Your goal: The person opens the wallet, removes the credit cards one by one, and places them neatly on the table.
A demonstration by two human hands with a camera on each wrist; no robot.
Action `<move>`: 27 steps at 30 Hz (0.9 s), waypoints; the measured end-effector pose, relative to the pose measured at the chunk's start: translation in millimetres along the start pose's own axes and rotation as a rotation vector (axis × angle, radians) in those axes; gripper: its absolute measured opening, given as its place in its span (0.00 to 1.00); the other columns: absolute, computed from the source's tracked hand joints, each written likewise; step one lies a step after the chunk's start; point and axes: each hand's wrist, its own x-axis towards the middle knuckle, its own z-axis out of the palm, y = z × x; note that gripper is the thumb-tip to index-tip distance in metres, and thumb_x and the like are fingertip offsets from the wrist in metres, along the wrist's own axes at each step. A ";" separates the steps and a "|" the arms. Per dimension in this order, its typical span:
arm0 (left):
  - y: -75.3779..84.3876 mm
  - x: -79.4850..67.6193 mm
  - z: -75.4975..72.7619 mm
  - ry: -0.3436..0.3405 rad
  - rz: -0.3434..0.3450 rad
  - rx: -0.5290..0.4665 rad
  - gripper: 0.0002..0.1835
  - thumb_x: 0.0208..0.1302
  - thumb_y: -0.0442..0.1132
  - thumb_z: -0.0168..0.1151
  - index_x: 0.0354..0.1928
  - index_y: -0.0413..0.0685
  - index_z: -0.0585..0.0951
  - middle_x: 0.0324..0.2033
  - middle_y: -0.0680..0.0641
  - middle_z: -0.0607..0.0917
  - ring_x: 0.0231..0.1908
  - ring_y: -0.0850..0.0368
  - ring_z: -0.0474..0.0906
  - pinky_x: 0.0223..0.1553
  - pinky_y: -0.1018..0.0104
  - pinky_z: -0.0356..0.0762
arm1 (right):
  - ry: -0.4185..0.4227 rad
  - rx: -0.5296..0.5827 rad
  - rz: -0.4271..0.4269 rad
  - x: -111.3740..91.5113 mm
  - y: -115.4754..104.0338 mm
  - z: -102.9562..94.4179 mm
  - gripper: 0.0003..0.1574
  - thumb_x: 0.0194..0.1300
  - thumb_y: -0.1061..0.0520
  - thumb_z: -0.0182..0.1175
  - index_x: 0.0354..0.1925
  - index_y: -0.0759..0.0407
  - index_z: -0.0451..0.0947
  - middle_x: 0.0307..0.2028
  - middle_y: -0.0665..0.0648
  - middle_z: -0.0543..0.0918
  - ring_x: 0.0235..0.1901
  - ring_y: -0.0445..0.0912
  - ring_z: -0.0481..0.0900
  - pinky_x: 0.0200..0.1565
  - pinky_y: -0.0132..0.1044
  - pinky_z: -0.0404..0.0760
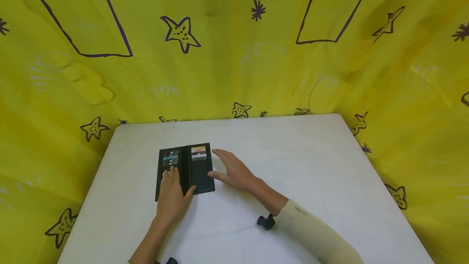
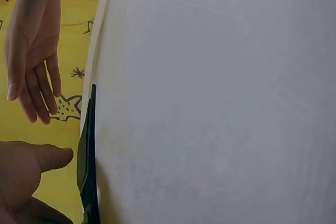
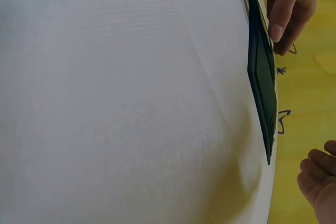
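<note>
A black bifold wallet (image 1: 199,174) lies spread open on the white table, with several cards (image 1: 199,153) tucked in the slots of both halves. My left hand (image 1: 172,196) reaches over its left half, fingers extended and thumb out toward the lower edge near the fold. Beside the wallet's right edge is my right hand (image 1: 234,170), thumb and fingers apart with nothing between them. From the right wrist, the wallet (image 3: 262,77) appears edge-on, its halves slightly raised, with the left hand (image 3: 291,9) at its far end. The left wrist view shows the right hand's palm (image 2: 39,51) facing sideways.
The white tabletop (image 1: 293,154) extends around the wallet. A yellow curtain (image 1: 227,72) with drawn starfish and frames surrounds the table's back and sides. A small black device (image 1: 266,222) is strapped under the right wrist, by a beige sleeve (image 1: 315,235).
</note>
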 end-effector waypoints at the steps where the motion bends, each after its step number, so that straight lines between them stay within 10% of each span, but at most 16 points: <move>1: -0.3 0.0 0.9 0.001 0.003 0.002 0.49 0.70 0.47 0.70 0.75 0.19 0.56 0.77 0.23 0.55 0.78 0.25 0.45 0.76 0.34 0.47 | 0.002 0.009 0.007 1.8 0.2 0.9 0.50 0.73 0.36 0.65 0.80 0.55 0.61 0.78 0.58 0.66 0.77 0.55 0.62 0.74 0.56 0.64; 27: 4.0 8.1 14.7 -0.033 0.030 0.063 0.53 0.67 0.50 0.73 0.76 0.18 0.55 0.79 0.23 0.50 0.79 0.26 0.41 0.75 0.33 0.49 | 0.022 0.130 0.041 40.8 9.1 13.8 0.35 0.71 0.52 0.72 0.68 0.67 0.75 0.64 0.63 0.80 0.64 0.56 0.78 0.66 0.49 0.76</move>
